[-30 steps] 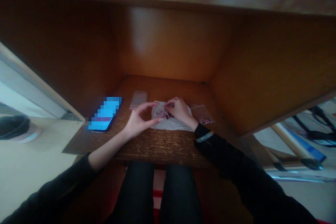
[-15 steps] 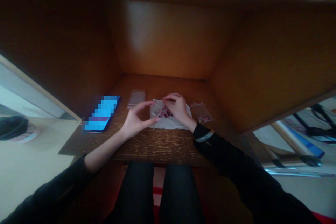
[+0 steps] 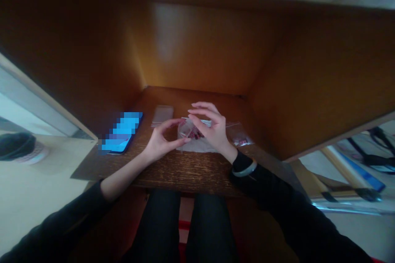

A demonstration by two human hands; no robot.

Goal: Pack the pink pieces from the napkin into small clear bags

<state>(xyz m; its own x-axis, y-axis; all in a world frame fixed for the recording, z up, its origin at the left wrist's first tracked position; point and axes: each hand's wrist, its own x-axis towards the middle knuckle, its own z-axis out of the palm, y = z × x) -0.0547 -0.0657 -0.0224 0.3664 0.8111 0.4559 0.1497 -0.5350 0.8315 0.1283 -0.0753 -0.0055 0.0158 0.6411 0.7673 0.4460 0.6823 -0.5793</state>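
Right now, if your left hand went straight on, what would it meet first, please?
Probably the clear plastic bag, right at the fingertips of the left hand, though depth is hard to judge.

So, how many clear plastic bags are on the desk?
3: a flat bag behind the left hand; a bag between the hands, on a white sheet; a bag with red pieces right of the right hand. Another may hide under the sheet.

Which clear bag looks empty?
The flat clear plastic bag behind the left hand; the bag at its fingertips and the bag beside the right hand hold red pieces.
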